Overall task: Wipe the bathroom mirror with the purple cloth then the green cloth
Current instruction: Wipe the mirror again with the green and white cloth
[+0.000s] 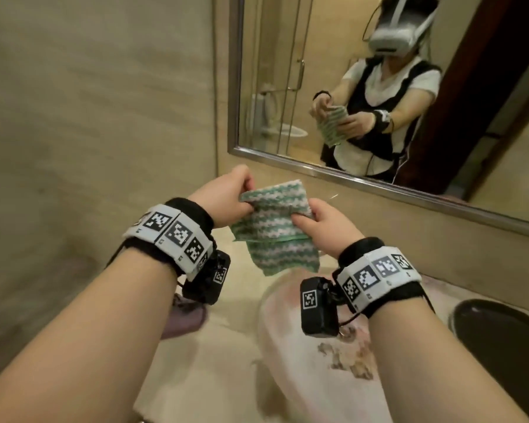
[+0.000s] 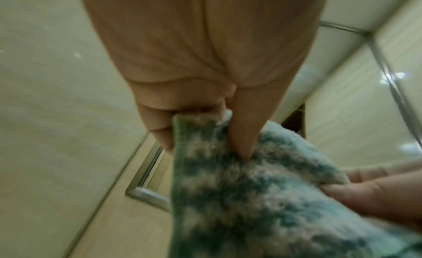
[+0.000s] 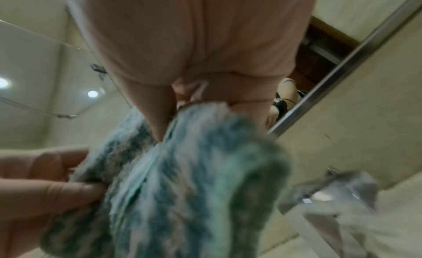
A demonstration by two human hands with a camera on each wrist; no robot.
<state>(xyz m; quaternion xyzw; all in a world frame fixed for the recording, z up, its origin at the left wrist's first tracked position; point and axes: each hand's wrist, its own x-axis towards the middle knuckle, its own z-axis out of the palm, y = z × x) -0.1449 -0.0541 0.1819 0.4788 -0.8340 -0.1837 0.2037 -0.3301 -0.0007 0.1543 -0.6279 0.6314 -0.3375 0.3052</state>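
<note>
Beige-tiled bathroom, steel-framed wall mirror (image 1: 318, 87) upper right. Mid-frame, the left hand (image 1: 223, 199) and right hand (image 1: 324, 227) pinch the soft, light green-and-white striped terry cloth (image 1: 275, 230) — floppy, likely best gripped bunched.

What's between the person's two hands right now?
The green cloth, folded, spans the gap: the left hand pinches one side, the right hand the other. The head view shows it best.

Open air lies between the raised hands and the mirror (image 1: 287, 71), so a reach forward meets nothing. The tiled wall (image 1: 89, 117) closes in on the left. Below, the basin (image 1: 275, 300) and a dark round dish (image 1: 501, 337) occupy the counter (image 1: 202, 377).
</note>
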